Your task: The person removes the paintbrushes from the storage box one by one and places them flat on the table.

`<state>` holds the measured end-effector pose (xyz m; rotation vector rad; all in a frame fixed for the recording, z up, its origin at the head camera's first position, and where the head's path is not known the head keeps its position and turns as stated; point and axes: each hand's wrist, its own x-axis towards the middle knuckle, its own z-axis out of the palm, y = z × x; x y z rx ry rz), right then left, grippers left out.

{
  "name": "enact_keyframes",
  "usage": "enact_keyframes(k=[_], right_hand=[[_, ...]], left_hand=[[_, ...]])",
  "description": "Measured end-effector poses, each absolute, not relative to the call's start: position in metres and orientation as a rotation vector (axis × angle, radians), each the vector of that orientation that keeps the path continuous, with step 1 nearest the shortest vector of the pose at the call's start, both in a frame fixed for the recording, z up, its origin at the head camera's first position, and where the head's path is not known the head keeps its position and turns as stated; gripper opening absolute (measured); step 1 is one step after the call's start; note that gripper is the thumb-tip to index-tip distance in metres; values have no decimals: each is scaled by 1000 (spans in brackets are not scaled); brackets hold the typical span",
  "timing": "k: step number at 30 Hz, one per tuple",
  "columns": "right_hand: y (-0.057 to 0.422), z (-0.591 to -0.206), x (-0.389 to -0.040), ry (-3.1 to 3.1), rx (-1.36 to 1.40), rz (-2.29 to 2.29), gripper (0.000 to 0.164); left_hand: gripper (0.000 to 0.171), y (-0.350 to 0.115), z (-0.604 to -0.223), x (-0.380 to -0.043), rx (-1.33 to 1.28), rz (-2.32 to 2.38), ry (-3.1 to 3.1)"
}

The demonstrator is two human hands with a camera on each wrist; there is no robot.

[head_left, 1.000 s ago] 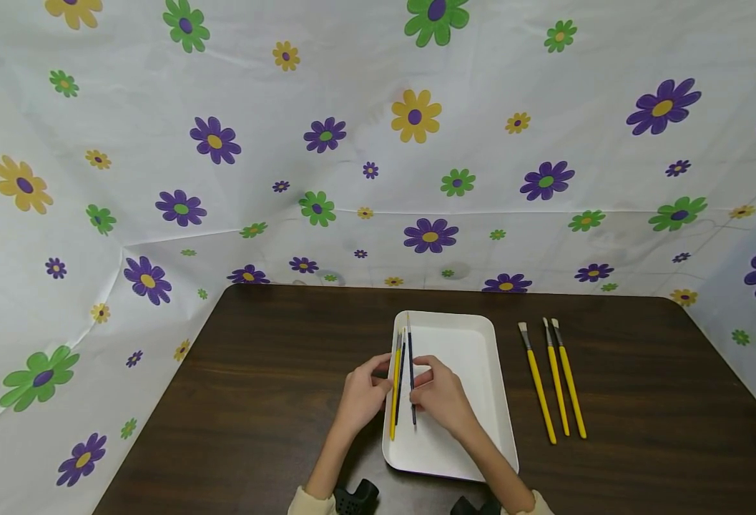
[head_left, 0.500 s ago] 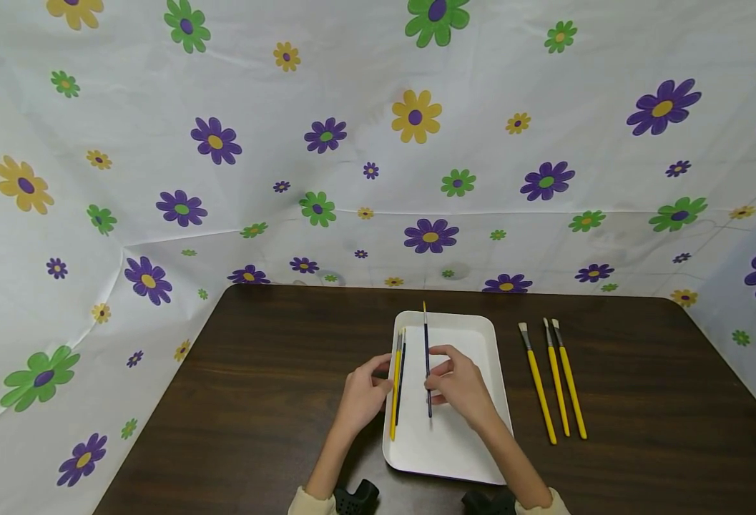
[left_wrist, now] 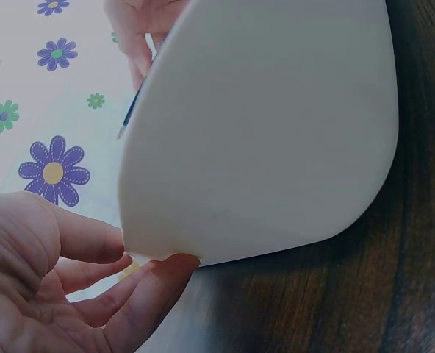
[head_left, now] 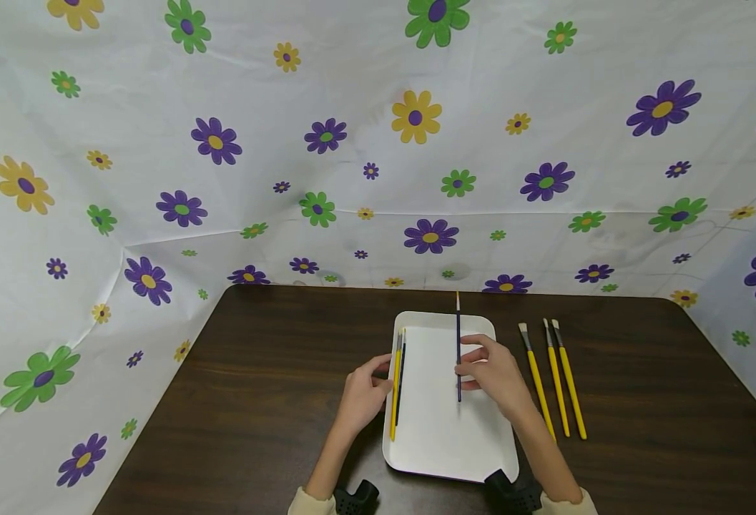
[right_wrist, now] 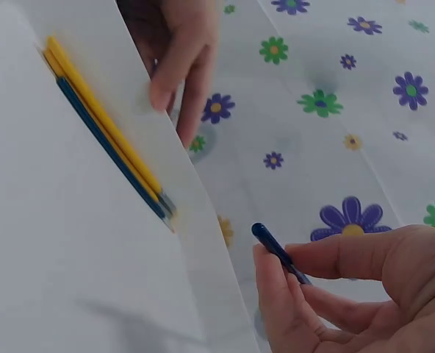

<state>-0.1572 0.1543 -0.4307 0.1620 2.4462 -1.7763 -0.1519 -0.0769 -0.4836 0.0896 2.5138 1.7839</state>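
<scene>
Right hand: your right hand [head_left: 495, 372] pinches the dark blue paintbrush [head_left: 458, 356] near its middle between thumb and fingertips, holding it above the right part of the white tray [head_left: 442, 443]; in the right wrist view the handle end pokes out between thumb and forefinger [right_wrist: 276, 250].
Held brush: it points away from you, bristle tip past the tray's far rim, handle end toward you; a mid-shaft pinch looks chosen to keep it level and in line with the others.
Left hand: your left hand [head_left: 362, 395] rests at the tray's left edge, fingers relaxed and touching the rim, holding nothing; it seems to steady the tray.
Brushes by the left hand: a yellow paintbrush [head_left: 394, 392] and a thin dark brush [head_left: 400, 383] lie side by side, touching, along the tray's left wall just beside your left fingers.
Brushes beyond the right hand: three yellow flat brushes [head_left: 553, 379] lie in a parallel row on the desk [head_left: 255, 400], just right of your right hand, off the tray.
Surround: a flower-print sheet [head_left: 352, 143] backs the desk.
</scene>
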Motion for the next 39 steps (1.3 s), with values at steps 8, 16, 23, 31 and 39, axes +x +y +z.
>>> enact_keyframes(k=[8,16,23,31,39], right_hand=[[175,-430,-162,2487,156,-1759,48],[202,-432,-165,2556,167,-1697,48],[220,-436,-167,2611,190,-1630,51],[229,-441,-168,2609,211,-1541,48],[236,-447,-171,2583,230,-1454,45]], left_hand=[[41,-77,-484,-151,83,1787,2508],[41,-77,-483,-151,81,1794,2494],[40,-77,-482,-151,89,1776,2518],[41,-77,-482,-151,111,1807,2514],[42,-76,-481,-149,102,1821,2501]])
